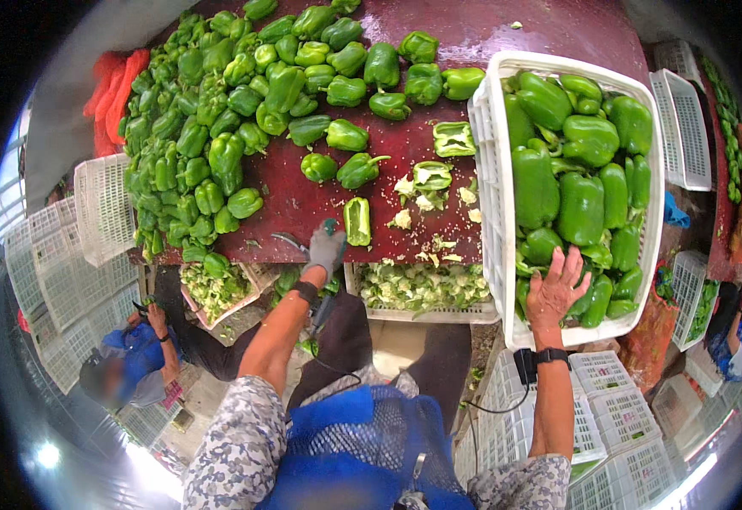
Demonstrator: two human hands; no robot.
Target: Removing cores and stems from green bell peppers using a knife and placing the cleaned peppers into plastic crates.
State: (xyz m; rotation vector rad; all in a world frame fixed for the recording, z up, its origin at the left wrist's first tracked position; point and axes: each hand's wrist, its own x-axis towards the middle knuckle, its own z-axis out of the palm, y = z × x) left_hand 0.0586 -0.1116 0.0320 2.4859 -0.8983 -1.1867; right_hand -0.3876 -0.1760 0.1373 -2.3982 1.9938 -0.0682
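Note:
My left hand [326, 250], in a grey glove, is at the front edge of the red table. A small curved knife [290, 241] extends leftward from its grip, the handle hidden by the glove. Just right of this hand lies a cut-open green bell pepper [357, 222]. My bare right hand [556, 290] lies with fingers spread on whole green bell peppers [580, 203] in a white plastic crate [493, 191]. More cut peppers, one a hollow half [454, 139] and one a piece [431, 175], lie between the hands, with pale core scraps [401, 219] and seeds around them.
A large heap of bell peppers [211, 108] covers the table's left side. Below the front edge, a bin [422, 287] and a crate [215, 287] hold trimmings. Stacked white crates [626, 414] stand at lower right. A co-worker [138, 357] sits at left, another person [737, 344] far right.

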